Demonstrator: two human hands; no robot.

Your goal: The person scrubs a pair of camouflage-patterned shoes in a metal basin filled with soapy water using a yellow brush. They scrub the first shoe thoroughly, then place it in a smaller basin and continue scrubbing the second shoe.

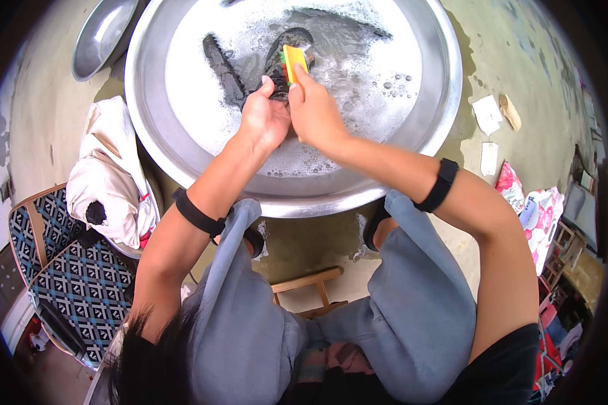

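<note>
Black item (273, 67) lies in foamy water (378, 111) at the frame's upper centre, beneath the yellow brush (294, 62) my right hand (317, 111) is closed around. My left hand (267, 123) is palm-up at its near edge, thumb raised; its fingers are hidden, so I cannot tell its hold. Around both runs the metal basin (442, 81); a smaller bowl (96, 47) sits upper left.

Our black short-sleeved top (500, 368) and loose grey-blue cloth trousers (419, 290)
We wear a flat black strap (198, 212) around our left forearm and a matching black band (440, 185) around our right one. Black shoes (373, 230) peep out below our trouser legs.
</note>
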